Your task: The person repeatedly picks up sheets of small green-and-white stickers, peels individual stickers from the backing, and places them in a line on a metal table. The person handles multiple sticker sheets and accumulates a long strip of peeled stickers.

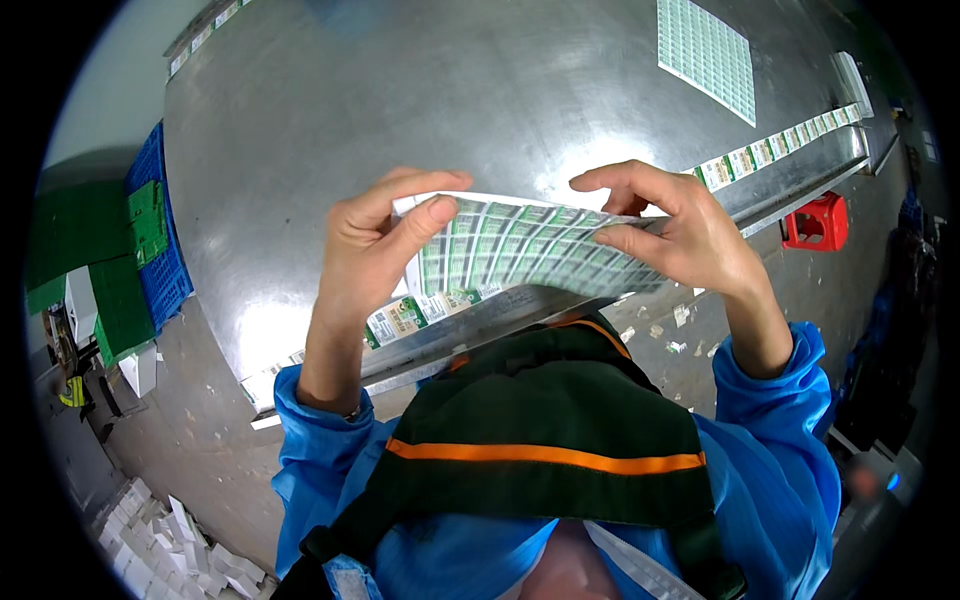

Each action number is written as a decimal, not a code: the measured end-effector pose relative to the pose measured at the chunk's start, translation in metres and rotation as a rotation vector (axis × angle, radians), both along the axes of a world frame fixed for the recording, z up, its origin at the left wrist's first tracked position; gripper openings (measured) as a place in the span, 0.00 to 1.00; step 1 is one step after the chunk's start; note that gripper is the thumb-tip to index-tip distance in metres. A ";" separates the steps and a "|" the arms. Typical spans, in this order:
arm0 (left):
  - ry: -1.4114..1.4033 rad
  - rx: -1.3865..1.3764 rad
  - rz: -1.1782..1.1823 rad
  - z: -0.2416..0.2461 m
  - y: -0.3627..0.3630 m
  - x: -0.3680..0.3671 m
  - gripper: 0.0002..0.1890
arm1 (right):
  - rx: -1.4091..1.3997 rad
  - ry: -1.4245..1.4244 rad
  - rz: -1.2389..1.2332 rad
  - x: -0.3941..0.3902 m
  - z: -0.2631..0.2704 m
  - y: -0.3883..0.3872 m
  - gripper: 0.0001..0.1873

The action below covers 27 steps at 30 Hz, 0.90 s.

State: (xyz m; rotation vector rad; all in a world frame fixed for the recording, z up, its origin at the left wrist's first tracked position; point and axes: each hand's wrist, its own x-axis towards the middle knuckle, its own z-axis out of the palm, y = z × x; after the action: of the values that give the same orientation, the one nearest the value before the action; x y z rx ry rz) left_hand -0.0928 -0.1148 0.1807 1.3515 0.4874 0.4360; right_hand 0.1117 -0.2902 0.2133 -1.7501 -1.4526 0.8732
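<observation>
A sheet of small green-and-white printed labels [517,244] is held up above the near edge of the metal table, bowed and slightly blurred at its lower right. My left hand [379,240] pinches the sheet's left end, thumb in front and fingers behind. At the right end, my right hand [675,225] has its thumb against the sheet's face, with the index finger raised over the top edge. Part of the right grip is hidden behind the sheet. Below the sheet, a row of printed labels [401,319] runs along the table's edge.
A second label sheet [709,60] lies flat on the metal table [450,97]. Blue plastic crates [169,270] stand left of it. On the right, a red plastic stool [817,223] sits by the edge. White boxes [172,547] are heaped at lower left; paper scraps [680,315] litter the floor.
</observation>
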 end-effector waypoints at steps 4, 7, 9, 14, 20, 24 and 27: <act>0.061 0.173 -0.026 0.002 -0.006 0.005 0.06 | 0.015 -0.023 0.060 0.001 -0.002 0.004 0.26; 0.121 0.271 -0.042 -0.010 0.000 0.003 0.08 | -0.089 0.011 0.064 0.004 0.001 0.004 0.28; 0.224 0.264 0.016 -0.016 -0.005 0.002 0.09 | -0.139 -0.007 0.036 0.002 0.000 0.003 0.35; 0.275 0.116 0.087 -0.026 -0.014 0.003 0.09 | 0.178 -0.289 0.035 0.013 -0.015 0.015 0.44; 0.299 0.061 0.101 -0.025 -0.018 0.010 0.10 | -0.129 -0.373 0.271 0.005 -0.012 0.053 0.27; 0.362 0.034 0.113 -0.026 -0.017 0.007 0.11 | -0.034 -0.266 0.208 0.002 -0.029 0.053 0.20; 0.402 0.044 0.084 -0.025 -0.013 0.008 0.10 | -0.039 -0.213 0.185 0.000 -0.039 0.056 0.15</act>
State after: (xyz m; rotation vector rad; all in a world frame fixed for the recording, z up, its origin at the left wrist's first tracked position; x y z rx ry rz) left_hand -0.0848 -0.1277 0.1560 1.4707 0.8722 0.2424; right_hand 0.1116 -0.2341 0.1744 -1.8027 -1.7694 0.8330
